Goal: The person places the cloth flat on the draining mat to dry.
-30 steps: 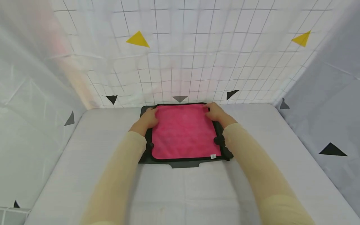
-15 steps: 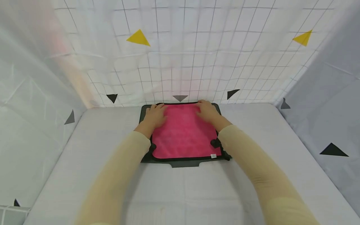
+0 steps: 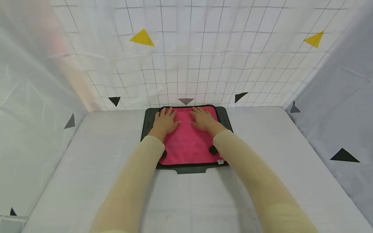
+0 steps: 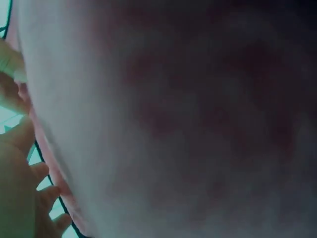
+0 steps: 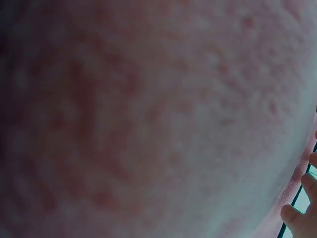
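A pink cloth (image 3: 187, 142) with a black border and a small white label near its lower right corner lies spread on a dark grey board (image 3: 190, 170). On the cloth's far left part rests my left hand (image 3: 165, 121), fingers straight and spread toward the far edge. My right hand (image 3: 203, 121) lies palm down on the far right part, its fingers extended too. A gap of bare cloth separates the two thumbs. Both wrist views are mostly filled by blurred, dim cloth, with fingers showing only at the outer edges.
The board sits on a white-covered table (image 3: 189, 197) against a gridded white back sheet (image 3: 186, 74) with yellow and black triangles. White sheets (image 3: 335, 113) rise at both sides. Dark wrist-camera bodies (image 3: 213, 150) overlap the cloth.
Both hands have moved inward from the cloth's side edges onto its far part. Their fingers have straightened and spread. The cloth and board stay in about the same place.
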A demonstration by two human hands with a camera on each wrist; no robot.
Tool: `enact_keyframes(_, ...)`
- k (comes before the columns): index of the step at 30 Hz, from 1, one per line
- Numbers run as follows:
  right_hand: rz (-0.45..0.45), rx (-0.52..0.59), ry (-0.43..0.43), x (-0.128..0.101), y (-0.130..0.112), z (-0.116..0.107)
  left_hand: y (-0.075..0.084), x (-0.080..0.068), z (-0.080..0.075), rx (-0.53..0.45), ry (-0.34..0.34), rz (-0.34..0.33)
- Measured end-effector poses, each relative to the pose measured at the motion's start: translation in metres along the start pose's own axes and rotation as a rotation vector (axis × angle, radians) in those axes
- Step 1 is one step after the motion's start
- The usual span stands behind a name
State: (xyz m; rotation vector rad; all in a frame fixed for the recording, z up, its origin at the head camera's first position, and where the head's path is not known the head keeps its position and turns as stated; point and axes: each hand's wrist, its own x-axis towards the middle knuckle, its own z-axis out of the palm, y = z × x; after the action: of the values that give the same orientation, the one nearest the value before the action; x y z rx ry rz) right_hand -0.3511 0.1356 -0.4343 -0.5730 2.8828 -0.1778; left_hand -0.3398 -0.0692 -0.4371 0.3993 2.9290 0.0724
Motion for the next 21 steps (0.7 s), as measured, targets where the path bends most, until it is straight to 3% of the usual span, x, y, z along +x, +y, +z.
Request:
enact_keyframes(9, 0.066, -0.012, -0.100, 0.002, 0.005, 0.002, -0.004, -0.008, 0.004, -0.099, -0.087, -0.056)
enact_keyframes(21, 0.184, 0.125, -0.098, -0.004, 0.027, 0.000, -0.012, -0.014, -0.006, -0.242, -0.110, -0.083)
